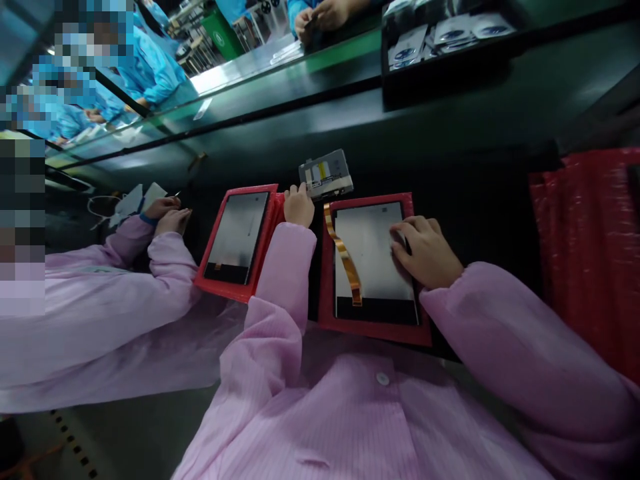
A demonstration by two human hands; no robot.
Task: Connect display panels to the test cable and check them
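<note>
My sleeves were soft pink cloth with a fine woven stripe. The panel under my right hand looked smooth and matt grey, glassy near its dark lower edge. Its tray was red plastic with a dull sheen. The ribbon was glossy, coppery film. The module at my left hand looked like brushed metal. The bench was dark and slightly shiny.
</note>
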